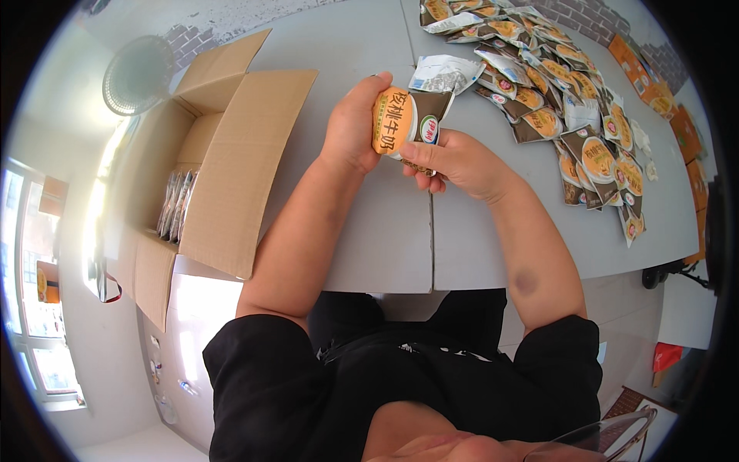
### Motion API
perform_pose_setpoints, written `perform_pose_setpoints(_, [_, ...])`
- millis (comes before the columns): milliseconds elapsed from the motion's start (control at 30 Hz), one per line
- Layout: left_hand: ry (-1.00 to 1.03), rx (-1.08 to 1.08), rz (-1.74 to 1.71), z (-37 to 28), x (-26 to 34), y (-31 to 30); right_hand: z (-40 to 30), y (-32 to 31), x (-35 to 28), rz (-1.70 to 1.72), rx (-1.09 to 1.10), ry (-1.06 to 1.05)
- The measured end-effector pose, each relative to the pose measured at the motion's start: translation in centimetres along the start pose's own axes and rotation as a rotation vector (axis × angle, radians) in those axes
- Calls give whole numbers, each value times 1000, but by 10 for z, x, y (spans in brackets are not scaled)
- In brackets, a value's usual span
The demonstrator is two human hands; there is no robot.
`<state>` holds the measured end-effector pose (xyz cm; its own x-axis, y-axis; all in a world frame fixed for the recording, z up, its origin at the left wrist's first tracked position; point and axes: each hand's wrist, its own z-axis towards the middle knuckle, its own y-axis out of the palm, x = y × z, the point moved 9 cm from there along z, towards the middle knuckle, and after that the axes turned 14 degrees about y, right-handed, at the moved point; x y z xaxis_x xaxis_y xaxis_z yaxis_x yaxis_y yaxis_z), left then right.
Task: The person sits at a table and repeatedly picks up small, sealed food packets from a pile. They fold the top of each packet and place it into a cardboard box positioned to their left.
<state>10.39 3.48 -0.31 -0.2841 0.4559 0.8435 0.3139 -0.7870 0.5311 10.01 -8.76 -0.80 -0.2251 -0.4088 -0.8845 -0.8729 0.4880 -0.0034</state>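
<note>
Held up before me over the table is a milk pouch (427,104) in brown, orange and white, its printed front facing me. My left hand (353,124) wraps around its left end, with the thumb at the top. At the lower right, my right hand (462,164) pinches it, thumb on the front and fingers behind. Part of another patterned edge shows below it; whether that is a second pouch I cannot tell. Just beyond lies a white-backed pouch (444,72). An open cardboard box (248,167) stands to the left, several pouches (174,205) upright inside.
A large heap of similar pouches (542,92) spreads over the right side of the grey table (369,248). Crumpled white tissue (641,138) lies beside it. Orange cartons (641,75) line the far right. A box flap (271,156) reaches toward my left forearm.
</note>
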Motion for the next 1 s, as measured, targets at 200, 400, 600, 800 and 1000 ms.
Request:
perform_pose_setpoints(200, [-65, -99, -102, -2, -4, 3, -4, 8, -3, -43, -112, -69])
perform_pose_setpoints(400, [58, 5, -196, 2, -1, -10, -3, 4, -9, 17, -63, -142])
perform_pose_setpoints(600, [337, 24, -203, 6, 20, -16, 18, -34, 6, -2, 305, -48])
perform_pose_setpoints(800, [684, 26, 392, -17, 38, -5, 11, -62, 8, 96, 584, -67])
perform_pose_setpoints(1000, [1495, -495, 1213, -69, 59, 71, 15, -53, -4, 715, 133, -294])
